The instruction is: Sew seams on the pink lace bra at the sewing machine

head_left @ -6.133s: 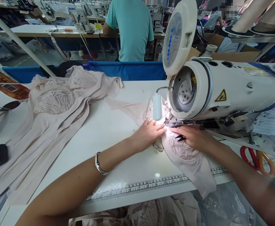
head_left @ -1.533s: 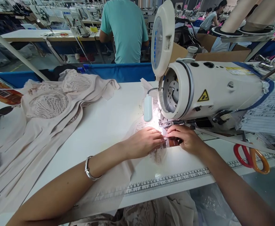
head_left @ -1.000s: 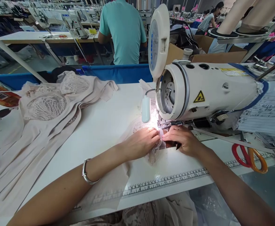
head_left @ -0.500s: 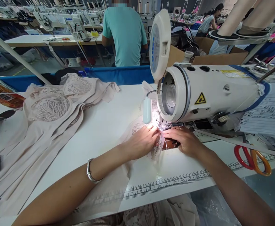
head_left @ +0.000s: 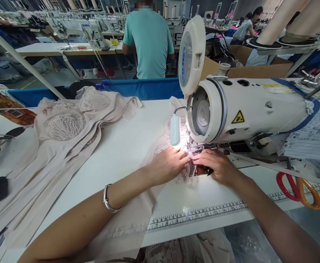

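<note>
A piece of pale pink lace fabric (head_left: 160, 146) lies under the needle area of a white sewing machine (head_left: 247, 109), lit by a bright spot. My left hand (head_left: 168, 165) is closed on the lace just left of the needle, its fingers curled and partly hidden. On the other side, my right hand (head_left: 218, 166) pinches the fabric's edge beside the presser foot, its fingertips close to those of the left. What lies between the fingertips is small and washed out by the light. A small white lamp (head_left: 174, 129) hangs above my left fingers.
A heap of pale lace garments (head_left: 67, 124) covers the table's left side. Orange-and-red-handled scissors (head_left: 309, 193) lie at the right. A printed ruler (head_left: 198, 215) runs along the front edge. A handwritten sheet (head_left: 313, 135) hangs at the right. A person in a teal shirt (head_left: 149, 44) sits ahead.
The whole view has shifted slightly, so things appear a little further right. Both hands stay at the needle with the lace; my right fingers look slightly more bent.
</note>
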A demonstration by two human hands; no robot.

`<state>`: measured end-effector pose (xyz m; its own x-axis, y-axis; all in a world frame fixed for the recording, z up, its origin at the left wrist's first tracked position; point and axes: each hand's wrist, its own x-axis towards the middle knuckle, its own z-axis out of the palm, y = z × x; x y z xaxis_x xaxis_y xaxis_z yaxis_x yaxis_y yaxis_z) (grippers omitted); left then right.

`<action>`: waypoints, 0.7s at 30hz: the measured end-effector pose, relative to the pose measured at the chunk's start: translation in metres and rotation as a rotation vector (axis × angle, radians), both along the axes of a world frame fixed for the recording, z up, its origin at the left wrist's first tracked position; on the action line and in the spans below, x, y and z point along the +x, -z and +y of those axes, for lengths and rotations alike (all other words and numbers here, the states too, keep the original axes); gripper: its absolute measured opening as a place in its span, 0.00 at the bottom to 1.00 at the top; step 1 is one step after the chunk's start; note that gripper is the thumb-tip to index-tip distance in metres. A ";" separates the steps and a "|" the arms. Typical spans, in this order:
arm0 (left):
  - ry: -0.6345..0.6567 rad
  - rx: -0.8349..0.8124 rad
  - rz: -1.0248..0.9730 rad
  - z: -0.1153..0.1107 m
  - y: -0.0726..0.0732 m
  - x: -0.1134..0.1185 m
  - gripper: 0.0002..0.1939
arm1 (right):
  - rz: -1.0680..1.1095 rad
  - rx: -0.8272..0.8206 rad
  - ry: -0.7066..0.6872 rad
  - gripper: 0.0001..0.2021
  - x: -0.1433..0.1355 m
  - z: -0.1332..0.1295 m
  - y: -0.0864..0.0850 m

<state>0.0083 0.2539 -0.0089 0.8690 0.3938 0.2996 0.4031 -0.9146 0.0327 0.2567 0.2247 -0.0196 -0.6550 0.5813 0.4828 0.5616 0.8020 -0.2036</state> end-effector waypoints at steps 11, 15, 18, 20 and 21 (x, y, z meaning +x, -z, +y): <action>-0.025 0.051 0.001 -0.005 0.007 0.003 0.10 | -0.007 -0.008 0.030 0.27 -0.001 -0.001 0.001; -0.030 0.038 0.018 -0.004 0.006 0.004 0.09 | -0.006 -0.022 0.058 0.27 0.000 -0.001 0.002; -0.059 0.024 0.021 -0.004 0.004 0.002 0.08 | -0.001 -0.009 0.051 0.27 0.000 -0.001 0.002; -0.077 0.029 0.027 -0.006 0.003 0.002 0.11 | 0.008 -0.007 0.041 0.25 0.001 -0.001 0.002; -0.087 0.045 0.026 -0.007 0.003 0.002 0.12 | 0.012 -0.015 0.039 0.24 0.001 -0.002 0.003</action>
